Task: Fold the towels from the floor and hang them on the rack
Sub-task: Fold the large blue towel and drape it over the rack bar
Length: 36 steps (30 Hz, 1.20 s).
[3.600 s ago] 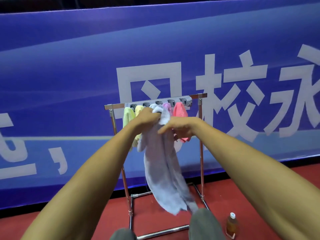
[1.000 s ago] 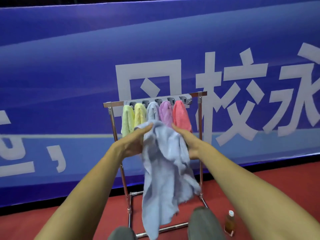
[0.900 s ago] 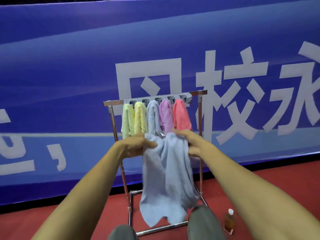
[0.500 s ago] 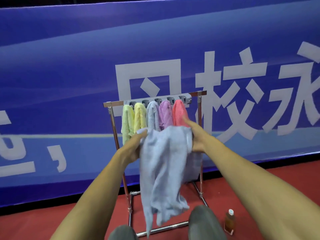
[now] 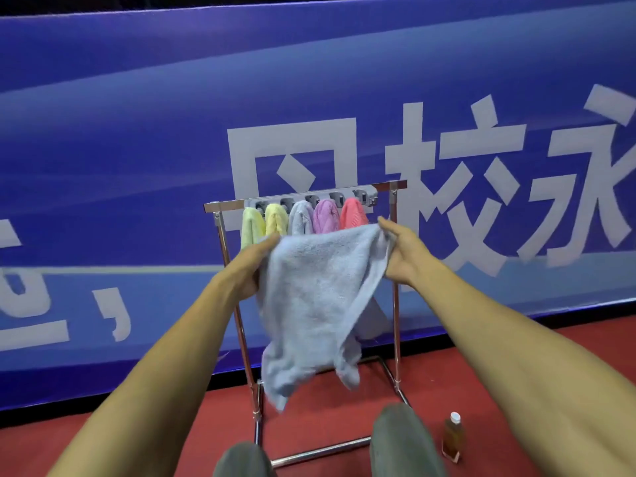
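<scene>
A pale blue towel hangs spread in the air in front of the metal rack. My left hand grips its top left corner and my right hand pinches its top right corner. The top edge is stretched between them and the lower part droops in folds. On the rack's top bar hang several folded towels: green, yellow, grey-blue, purple and pink. The held towel hides their lower halves.
A blue banner with white characters stands close behind the rack. The floor is red. A small amber bottle with a white cap stands on the floor by the rack's right foot. My knees show at the bottom.
My hands have moved apart and pulled the pale blue towel's top edge out wide and flat; before, it hung bunched between them. A grey-blue towel went onto the rack earlier.
</scene>
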Each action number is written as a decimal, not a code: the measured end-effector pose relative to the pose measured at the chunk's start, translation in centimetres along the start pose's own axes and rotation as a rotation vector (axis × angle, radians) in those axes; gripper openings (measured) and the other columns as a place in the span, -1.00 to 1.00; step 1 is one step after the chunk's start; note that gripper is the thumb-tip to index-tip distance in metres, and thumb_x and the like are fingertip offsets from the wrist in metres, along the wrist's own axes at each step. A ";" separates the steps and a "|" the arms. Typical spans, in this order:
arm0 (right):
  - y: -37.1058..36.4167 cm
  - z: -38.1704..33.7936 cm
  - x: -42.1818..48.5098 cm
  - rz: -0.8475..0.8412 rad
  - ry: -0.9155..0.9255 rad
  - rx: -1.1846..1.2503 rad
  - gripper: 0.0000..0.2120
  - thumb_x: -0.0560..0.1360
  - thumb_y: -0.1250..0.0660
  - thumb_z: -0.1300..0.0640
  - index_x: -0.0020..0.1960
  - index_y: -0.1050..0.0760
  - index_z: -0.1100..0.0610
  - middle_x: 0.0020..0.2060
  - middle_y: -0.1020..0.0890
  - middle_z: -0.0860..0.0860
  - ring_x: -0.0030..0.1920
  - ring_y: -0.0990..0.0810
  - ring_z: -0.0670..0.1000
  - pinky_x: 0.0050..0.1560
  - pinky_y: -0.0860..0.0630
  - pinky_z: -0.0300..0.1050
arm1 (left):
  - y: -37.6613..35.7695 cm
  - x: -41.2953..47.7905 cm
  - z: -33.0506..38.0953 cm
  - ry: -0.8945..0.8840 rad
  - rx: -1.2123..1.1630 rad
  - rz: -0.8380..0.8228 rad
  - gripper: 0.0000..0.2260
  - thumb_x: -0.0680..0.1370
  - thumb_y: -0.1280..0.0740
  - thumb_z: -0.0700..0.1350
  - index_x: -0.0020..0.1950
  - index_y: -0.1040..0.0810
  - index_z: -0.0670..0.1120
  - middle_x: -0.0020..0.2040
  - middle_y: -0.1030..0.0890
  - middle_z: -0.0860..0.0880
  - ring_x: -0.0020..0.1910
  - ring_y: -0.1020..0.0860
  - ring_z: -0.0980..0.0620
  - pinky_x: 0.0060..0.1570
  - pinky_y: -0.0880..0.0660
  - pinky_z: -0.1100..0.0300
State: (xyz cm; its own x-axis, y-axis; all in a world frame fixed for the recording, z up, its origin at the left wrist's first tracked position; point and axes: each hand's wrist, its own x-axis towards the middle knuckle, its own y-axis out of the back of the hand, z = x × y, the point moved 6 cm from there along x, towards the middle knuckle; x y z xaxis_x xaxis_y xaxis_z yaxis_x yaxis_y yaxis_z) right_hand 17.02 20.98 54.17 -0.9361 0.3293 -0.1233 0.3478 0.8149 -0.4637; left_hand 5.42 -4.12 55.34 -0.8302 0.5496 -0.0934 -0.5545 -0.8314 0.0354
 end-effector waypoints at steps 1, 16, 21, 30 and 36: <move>0.0 0.7 -0.2 0.009 -0.053 -0.120 -0.65 0.47 -0.49 -0.01 0.15 -0.62 0.18 -0.01 -0.72 0.16 0.05 -0.70 0.22 0.03 -0.63 0.22 | 0.0 0.2 0.4 0.004 -0.046 -0.015 -0.61 0.59 -0.34 0.19 0.27 -0.61 -0.04 0.12 -0.72 -0.07 0.14 -0.67 -0.06 0.09 -0.58 0.03; 2.8 -3.1 -0.1 0.287 0.024 -0.405 -0.63 0.48 -0.52 0.22 0.22 -0.56 0.36 -0.07 -0.71 0.23 -0.26 -0.73 0.12 -0.32 -0.67 0.00 | 5.6 0.8 0.9 0.132 0.230 0.377 -0.32 0.19 -0.69 0.08 0.18 -0.60 -0.21 0.06 -0.68 -0.14 -0.06 -0.70 -0.16 -0.04 -0.65 -0.08; 2.9 -2.4 -1.0 0.413 -0.096 -0.420 -0.58 0.64 -0.23 -0.16 0.08 -0.52 0.22 -0.13 -0.68 0.10 -0.16 -0.68 0.10 -0.04 -0.68 0.04 | 4.5 0.2 0.9 0.194 0.165 0.287 -0.47 0.43 -0.48 0.27 0.15 -0.62 -0.14 0.08 -0.68 -0.10 -0.01 -0.65 -0.09 -0.19 -0.56 0.04; 1.1 -2.4 -1.2 0.250 -0.085 -0.228 -0.58 0.48 -0.52 0.20 0.28 -0.53 0.32 -0.08 -0.70 0.14 -0.13 -0.71 0.11 -0.17 -0.71 0.06 | 1.2 -0.2 0.8 -0.131 0.045 0.033 -0.51 0.49 -0.41 -0.38 0.35 -0.57 0.02 0.20 -0.65 -0.14 0.12 -0.66 -0.15 -0.02 -0.64 0.01; 1.4 -3.6 -2.0 0.286 -0.071 -0.174 -0.80 0.67 -0.19 0.15 0.16 -0.52 0.22 -0.02 -0.69 0.13 -0.12 -0.67 0.13 -0.21 -0.64 0.10 | 5.1 0.0 2.5 -0.254 0.303 0.528 -0.68 0.58 -0.26 -0.23 0.19 -0.67 0.08 0.22 -0.62 -0.17 0.10 -0.62 -0.19 0.08 -0.60 -0.14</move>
State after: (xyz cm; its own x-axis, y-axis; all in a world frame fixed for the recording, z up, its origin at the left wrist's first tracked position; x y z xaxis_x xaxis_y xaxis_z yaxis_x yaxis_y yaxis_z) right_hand 19.55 23.20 56.90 -0.7984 0.5273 -0.2905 0.5949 0.7654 -0.2455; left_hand 2.45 -8.18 58.04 -0.9624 0.1069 0.2498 -0.0297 -0.9553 0.2943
